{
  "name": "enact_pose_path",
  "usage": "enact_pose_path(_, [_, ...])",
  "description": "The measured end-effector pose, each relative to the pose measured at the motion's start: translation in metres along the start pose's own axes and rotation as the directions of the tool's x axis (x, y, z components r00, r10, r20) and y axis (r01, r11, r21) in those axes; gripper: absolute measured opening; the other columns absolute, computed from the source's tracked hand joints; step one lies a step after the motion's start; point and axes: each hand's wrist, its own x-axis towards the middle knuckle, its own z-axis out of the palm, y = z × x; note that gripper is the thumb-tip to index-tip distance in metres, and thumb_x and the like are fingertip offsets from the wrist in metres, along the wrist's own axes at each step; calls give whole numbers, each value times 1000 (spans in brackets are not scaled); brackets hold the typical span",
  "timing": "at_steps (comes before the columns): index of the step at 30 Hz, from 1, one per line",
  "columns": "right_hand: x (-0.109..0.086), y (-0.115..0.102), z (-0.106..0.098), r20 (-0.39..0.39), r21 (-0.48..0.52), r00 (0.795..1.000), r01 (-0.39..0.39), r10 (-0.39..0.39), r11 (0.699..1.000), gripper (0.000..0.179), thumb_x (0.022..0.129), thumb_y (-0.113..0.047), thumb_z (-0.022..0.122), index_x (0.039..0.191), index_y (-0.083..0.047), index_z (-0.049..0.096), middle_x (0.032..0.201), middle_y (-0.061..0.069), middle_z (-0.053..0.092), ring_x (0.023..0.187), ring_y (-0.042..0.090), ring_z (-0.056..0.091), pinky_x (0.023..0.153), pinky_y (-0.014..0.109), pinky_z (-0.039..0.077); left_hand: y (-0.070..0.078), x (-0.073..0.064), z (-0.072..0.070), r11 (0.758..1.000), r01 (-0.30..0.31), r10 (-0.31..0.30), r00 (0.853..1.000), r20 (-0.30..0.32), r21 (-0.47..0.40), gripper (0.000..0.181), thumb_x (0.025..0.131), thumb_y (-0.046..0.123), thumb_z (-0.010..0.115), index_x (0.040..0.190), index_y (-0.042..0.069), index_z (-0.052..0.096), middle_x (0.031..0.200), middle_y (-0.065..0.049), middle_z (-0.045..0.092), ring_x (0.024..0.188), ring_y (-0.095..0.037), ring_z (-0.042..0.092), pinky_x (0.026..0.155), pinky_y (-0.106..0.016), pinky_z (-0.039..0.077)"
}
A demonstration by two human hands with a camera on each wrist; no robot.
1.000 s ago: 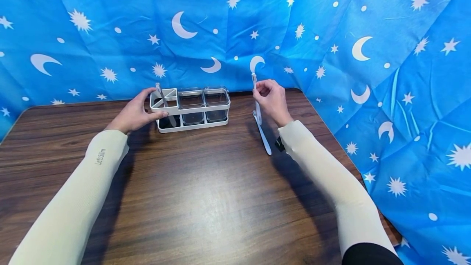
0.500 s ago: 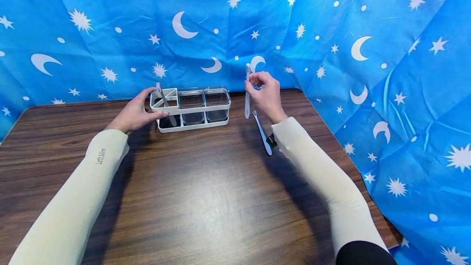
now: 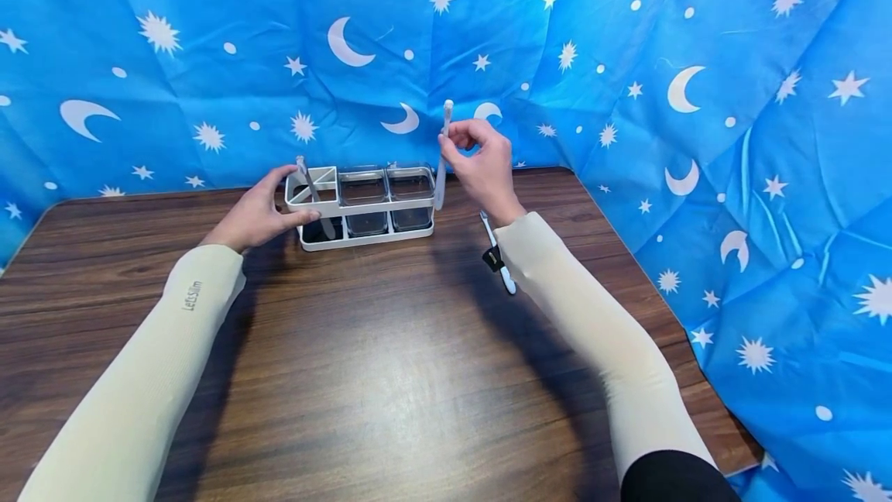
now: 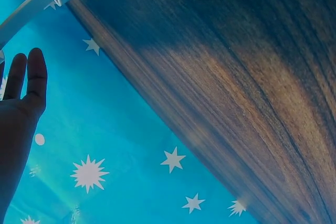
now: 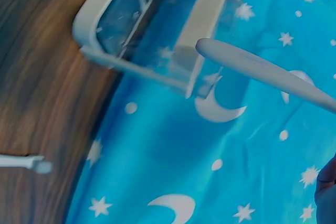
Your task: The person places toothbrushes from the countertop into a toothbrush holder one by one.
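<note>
Gripping the left end of the white rack with the left hand, thumb in front and forefinger behind, probably to stop any sliding on the table. Pinching a pale toothbrush near its head between thumb and fingertips of the right hand; nearly upright, bristles up, by the rack's right end, likely to leave the handle free below; contact there hard to judge. Leaning in the rack's divided left section, exact slot unclear, a second toothbrush, apparently propped by the rim. Lying on the table, partly hidden behind the black wrist strap, a third toothbrush.
</note>
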Motion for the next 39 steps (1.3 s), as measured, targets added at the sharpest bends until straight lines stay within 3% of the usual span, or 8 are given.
enact_pose_path(9, [0, -28, 26, -5, 79, 999, 47, -46, 996, 12, 88, -10, 69, 92, 1, 70, 82, 7, 63, 75, 17, 53, 69, 31, 44, -1, -6, 7, 999, -30, 31, 999, -30, 12, 102, 76, 53, 72, 152, 16, 15, 127, -22, 43, 106, -37, 46, 92, -57, 34])
enact_pose_path(17, [-7, -86, 40, 23, 131, 996, 88, -92, 987, 11, 87, -1, 66, 94, 8, 68, 85, 16, 62, 75, 17, 53, 72, 31, 47, 0, -11, 8, 999, -38, 39, 999, -23, 19, 103, 77, 53, 72, 152, 16, 13, 130, -23, 40, 108, -38, 44, 91, -58, 34])
enact_pose_path(23, [-4, -73, 71, 39, 135, 987, 152, -159, 979, 15, 87, -8, 68, 98, 2, 70, 87, 9, 65, 78, 17, 53, 73, 36, 47, 0, -14, 9, 999, -39, 39, 999, -24, 16, 104, 76, 55, 71, 152, 16, 12, 132, -23, 40, 109, -39, 45, 92, -59, 35])
enact_pose_path(31, [-1, -72, 98, 101, 90, 982, 151, -160, 984, 17, 89, -18, 68, 97, -4, 72, 85, -1, 64, 80, 9, 51, 74, 24, 44, -4, -10, 8, 999, -50, 50, 999, -21, -4, 104, 75, 57, 71, 151, 16, 14, 125, -20, 46, 107, -36, 48, 90, -57, 39])
enact_pose_path(39, [0, -70, 115, 255, -10, 967, 12, -9, 1000, 17, 91, -24, 65, 100, -11, 72, 87, -7, 63, 82, 7, 50, 73, 20, 43, -4, -8, 7, 999, -36, 36, 999, -12, -3, 103, 77, 56, 70, 152, 16, 13, 127, -21, 44, 107, -38, 48, 91, -58, 39])
